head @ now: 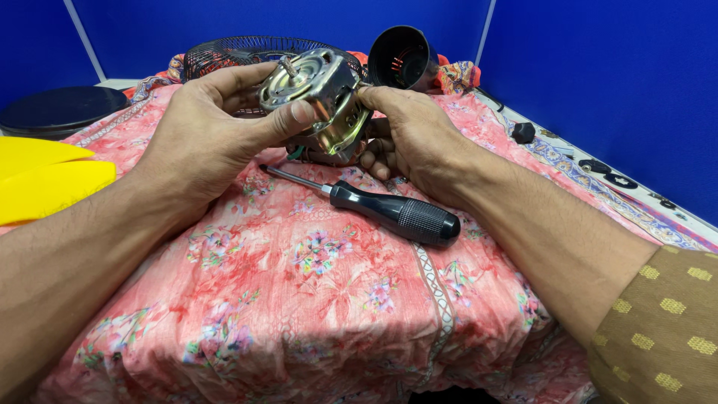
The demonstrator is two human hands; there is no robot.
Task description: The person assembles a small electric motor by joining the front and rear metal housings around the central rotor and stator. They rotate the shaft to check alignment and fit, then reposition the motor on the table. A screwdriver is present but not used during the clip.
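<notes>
Both hands hold a metal fan motor with a short shaft on top, lifted just above the pink floral cloth. My left hand grips its left side, thumb pressed across the front. My right hand holds its right side, fingers curled under it. A screwdriver with a black handle lies on the cloth just below the motor, tip pointing left.
A black wire fan grille and a black cup-shaped motor housing lie behind the motor. Yellow fan blades and a black round base are at the left. Small black parts lie along the right edge by the blue wall.
</notes>
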